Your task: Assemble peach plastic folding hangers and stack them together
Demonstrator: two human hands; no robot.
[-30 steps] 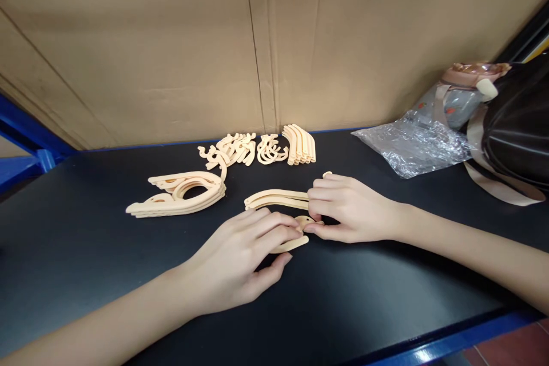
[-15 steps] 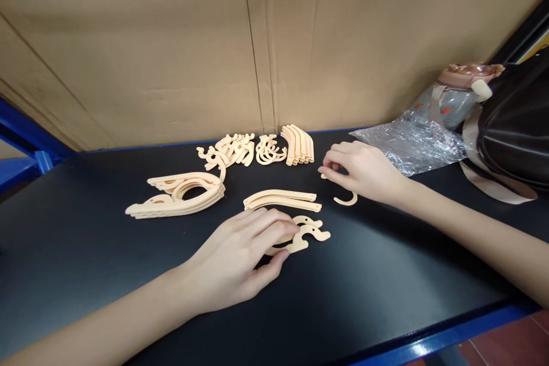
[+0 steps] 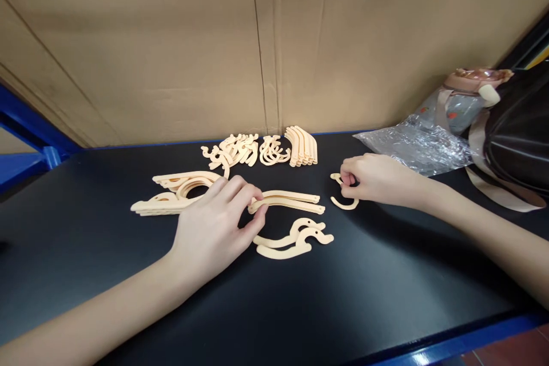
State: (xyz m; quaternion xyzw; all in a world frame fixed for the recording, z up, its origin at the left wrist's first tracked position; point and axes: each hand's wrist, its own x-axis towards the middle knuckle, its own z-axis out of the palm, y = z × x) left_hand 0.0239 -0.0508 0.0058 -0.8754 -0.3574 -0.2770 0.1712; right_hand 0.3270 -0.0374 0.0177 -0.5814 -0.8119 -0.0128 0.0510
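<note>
My left hand (image 3: 221, 214) reaches over the near side with thumb and index finger closed on the left end of a curved cream hanger arm (image 3: 295, 204). Another such arm lies right behind it. Closer to me, two flat wavy hanger pieces (image 3: 285, 251) with small holes lie overlapped and untouched. To the right, my right hand (image 3: 364, 178) pinches a cream hanger hook (image 3: 346, 206) at its side, the hook still lying on or just above the table. Partly behind my left hand rests a stack of folded hangers (image 3: 160, 205).
Along the back edge lie a pile of wavy pieces (image 3: 238, 150), several hooks (image 3: 271, 151) and a row of curved arms (image 3: 302, 147). At the right are a clear plastic bag (image 3: 412, 146), a water bottle (image 3: 458, 106) and a dark bag (image 3: 514, 126). Cardboard (image 3: 171, 57) stands behind.
My left hand has left the wavy pieces and moved left and back to the curved arms. My right hand has shifted slightly right and nearer, staying at the hook. The view shifted slightly.
</note>
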